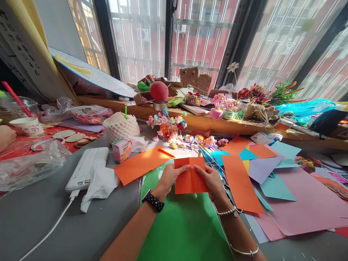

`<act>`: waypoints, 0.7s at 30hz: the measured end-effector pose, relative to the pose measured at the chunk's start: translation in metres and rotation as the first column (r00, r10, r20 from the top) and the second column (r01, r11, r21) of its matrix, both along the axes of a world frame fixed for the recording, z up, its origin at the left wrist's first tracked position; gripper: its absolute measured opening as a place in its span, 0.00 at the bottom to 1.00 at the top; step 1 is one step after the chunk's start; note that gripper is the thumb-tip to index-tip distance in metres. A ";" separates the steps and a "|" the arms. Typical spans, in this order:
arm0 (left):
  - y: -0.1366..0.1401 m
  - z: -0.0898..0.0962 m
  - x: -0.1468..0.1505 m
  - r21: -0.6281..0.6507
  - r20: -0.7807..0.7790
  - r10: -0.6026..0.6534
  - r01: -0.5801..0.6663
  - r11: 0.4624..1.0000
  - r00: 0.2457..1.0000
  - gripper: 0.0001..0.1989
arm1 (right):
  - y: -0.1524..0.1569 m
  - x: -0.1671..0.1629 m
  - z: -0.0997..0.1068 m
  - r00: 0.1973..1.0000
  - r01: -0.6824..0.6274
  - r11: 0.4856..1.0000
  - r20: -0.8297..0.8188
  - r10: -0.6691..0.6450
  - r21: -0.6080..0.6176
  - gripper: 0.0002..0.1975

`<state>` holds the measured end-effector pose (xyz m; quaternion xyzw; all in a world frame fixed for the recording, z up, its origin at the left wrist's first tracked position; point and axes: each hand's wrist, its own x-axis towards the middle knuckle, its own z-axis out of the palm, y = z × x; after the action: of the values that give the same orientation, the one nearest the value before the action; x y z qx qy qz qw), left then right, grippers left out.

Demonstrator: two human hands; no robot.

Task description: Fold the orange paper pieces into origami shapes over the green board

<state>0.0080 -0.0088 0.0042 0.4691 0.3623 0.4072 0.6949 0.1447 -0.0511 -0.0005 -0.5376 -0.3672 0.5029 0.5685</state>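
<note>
A small orange sheet of paper (191, 183) with a crease down its middle is held up between my two hands. My left hand (170, 177) grips its left edge, thumb on the front face. On the right edge, my right hand (213, 181) pinches it the same way; the fingers behind the paper are hidden. Under the hands lies a glossy green board (185, 228). A long orange strip (141, 165) rests beyond my left hand with an orange pen-like stick (166, 153) on it. Beside my right hand lies another orange strip (240, 183).
To the left are a white power bank (88, 168) with a cable, a crumpled tissue (100, 186), a small pink box (121, 150) and a coconut (121, 127). Coloured papers (307, 206) spread at right. Crocheted flowers (168, 127) stand behind. Part of another person's hand (7, 135) shows far left.
</note>
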 end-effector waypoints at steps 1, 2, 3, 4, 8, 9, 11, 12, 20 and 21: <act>0.000 0.000 0.000 0.002 -0.002 -0.001 0.001 1.000 1.000 0.18 | 0.000 0.001 0.000 1.000 -0.011 1.000 0.011 0.011 0.007 0.16; -0.001 0.000 -0.001 0.000 -0.008 -0.007 0.007 1.000 1.000 0.18 | 0.000 0.002 0.000 1.000 -0.014 1.000 0.023 0.014 0.010 0.17; -0.001 0.001 -0.001 -0.005 -0.016 -0.018 0.018 1.000 1.000 0.18 | 0.001 0.002 0.000 0.999 -0.008 1.000 0.034 0.008 0.010 0.17; -0.002 0.001 -0.001 -0.010 -0.022 -0.031 0.030 0.999 0.999 0.18 | 0.001 0.003 0.000 0.999 0.001 1.000 0.041 -0.001 0.008 0.17; -0.002 0.003 0.000 -0.015 0.005 -0.042 0.042 0.999 0.999 0.18 | 0.002 0.003 0.001 1.000 0.015 1.000 0.003 -0.015 -0.003 0.17; -0.002 0.003 0.000 -0.023 0.010 -0.036 0.036 0.999 0.999 0.19 | 0.002 0.002 0.001 1.000 0.014 1.000 -0.019 -0.015 -0.005 0.16; -0.002 0.004 0.000 -0.044 0.005 -0.024 0.024 0.999 1.000 0.19 | 0.001 0.001 0.002 0.998 0.018 1.000 -0.059 -0.018 -0.011 0.16; -0.002 0.004 0.000 -0.053 0.000 -0.020 0.020 0.998 1.000 0.19 | 0.001 0.000 0.002 0.997 0.020 1.000 -0.073 -0.021 -0.014 0.17; -0.002 0.003 0.000 -0.061 -0.006 -0.015 0.015 0.998 1.000 0.18 | 0.001 -0.002 0.002 0.988 -0.001 1.000 -0.152 -0.002 -0.018 0.15; -0.002 0.003 0.000 -0.061 -0.008 -0.018 0.017 0.998 1.000 0.18 | 0.001 -0.002 0.002 0.989 0.004 1.000 -0.147 -0.006 -0.016 0.15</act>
<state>0.0081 -0.0111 0.0071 0.4525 0.3734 0.3879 0.7109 0.1424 -0.0504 0.0019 -0.5045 -0.3190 0.5427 0.5910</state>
